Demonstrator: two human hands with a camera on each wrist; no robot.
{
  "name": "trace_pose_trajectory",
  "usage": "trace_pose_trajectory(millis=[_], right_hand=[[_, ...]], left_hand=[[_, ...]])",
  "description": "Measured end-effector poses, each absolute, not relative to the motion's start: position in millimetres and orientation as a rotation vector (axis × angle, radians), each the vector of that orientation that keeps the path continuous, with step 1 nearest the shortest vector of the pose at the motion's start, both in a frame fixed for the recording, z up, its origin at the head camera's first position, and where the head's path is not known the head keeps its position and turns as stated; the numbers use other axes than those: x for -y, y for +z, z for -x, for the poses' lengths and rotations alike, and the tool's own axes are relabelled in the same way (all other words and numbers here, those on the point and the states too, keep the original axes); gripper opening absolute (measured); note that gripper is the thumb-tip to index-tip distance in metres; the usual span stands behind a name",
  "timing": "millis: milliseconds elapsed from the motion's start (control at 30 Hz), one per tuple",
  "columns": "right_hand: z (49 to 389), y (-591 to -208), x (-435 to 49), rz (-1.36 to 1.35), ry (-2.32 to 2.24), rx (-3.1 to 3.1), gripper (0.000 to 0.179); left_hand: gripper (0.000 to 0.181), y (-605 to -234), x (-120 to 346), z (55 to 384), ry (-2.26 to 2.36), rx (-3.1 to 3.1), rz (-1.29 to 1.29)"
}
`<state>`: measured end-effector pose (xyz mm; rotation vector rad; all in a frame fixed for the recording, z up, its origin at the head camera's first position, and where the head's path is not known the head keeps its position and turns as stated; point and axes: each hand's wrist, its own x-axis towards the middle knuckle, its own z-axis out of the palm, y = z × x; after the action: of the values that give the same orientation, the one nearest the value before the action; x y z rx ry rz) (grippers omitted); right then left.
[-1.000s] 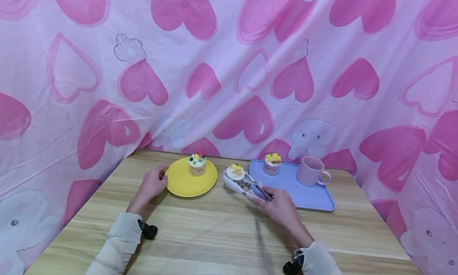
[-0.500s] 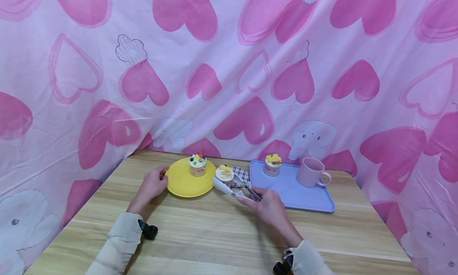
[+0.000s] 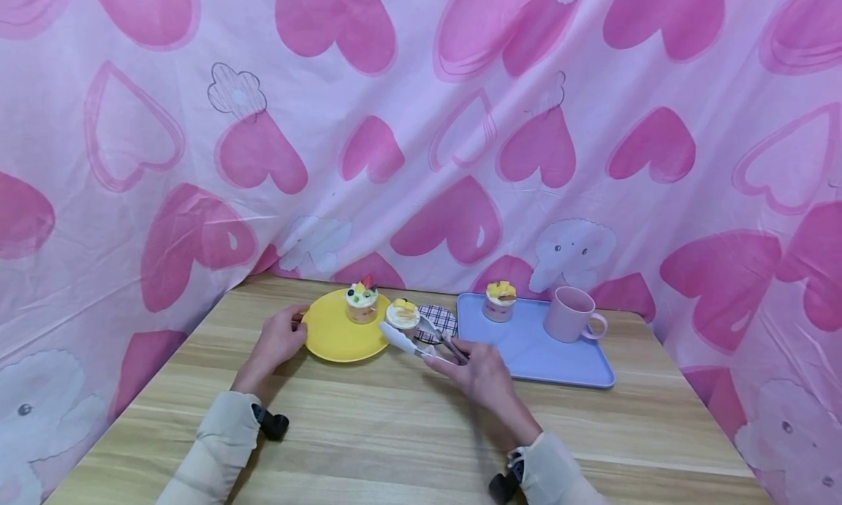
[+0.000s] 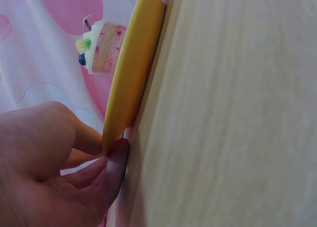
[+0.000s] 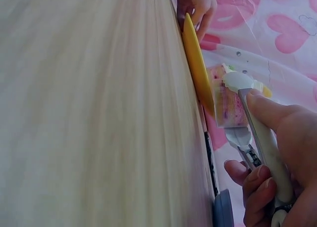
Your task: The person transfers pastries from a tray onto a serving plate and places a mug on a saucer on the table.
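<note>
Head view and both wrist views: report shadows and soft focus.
Head view: faint shadow on the wooden table below the right hand; left wrist view: wooden table blurry, yellow plate darker toward it; right wrist view: wooden table smeared, serving tongs crisper.

You face a heart-printed pink cloth (image 3: 421,183) hanging behind the far edge of your pale wood-grained counter (image 3: 368,432) and beyond its left and right edges
</note>
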<state>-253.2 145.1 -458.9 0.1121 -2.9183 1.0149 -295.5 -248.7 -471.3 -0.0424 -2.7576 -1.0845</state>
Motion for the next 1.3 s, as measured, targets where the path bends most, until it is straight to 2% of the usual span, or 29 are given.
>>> trace_pose_trajectory(millis=[267, 533, 733, 833, 1300], right_hand=[[256.1, -463.5, -136.0, -0.202, 1.168, 2.863, 0.090], [261.1, -469.2, -126.7, -0.333, 1.108, 2.817, 0.079], [260.5, -467.8, -119.0, -0.366, 1.106, 2.801, 0.063], [259.7, -468.4, -114.6, -0.366, 1.105, 2.796, 0.061], [255.7, -472.6, -101.7, -0.393, 1.147, 2.819, 0.077]], left_hand=[[0.051, -469.9, 246.9, 293.3, -1.097, 2.781, 0.027], [0.052, -471.5, 249.2, 293.6, -1.099, 2.811, 0.003], [0.052, -471.2, 247.8, 293.9, -1.098, 2.810, -0.002], [0.052, -471.5, 247.6, 294.2, -1.092, 2.812, 0.004], [0.051, -470.0, 246.7, 292.5, -1.096, 2.796, 0.018]])
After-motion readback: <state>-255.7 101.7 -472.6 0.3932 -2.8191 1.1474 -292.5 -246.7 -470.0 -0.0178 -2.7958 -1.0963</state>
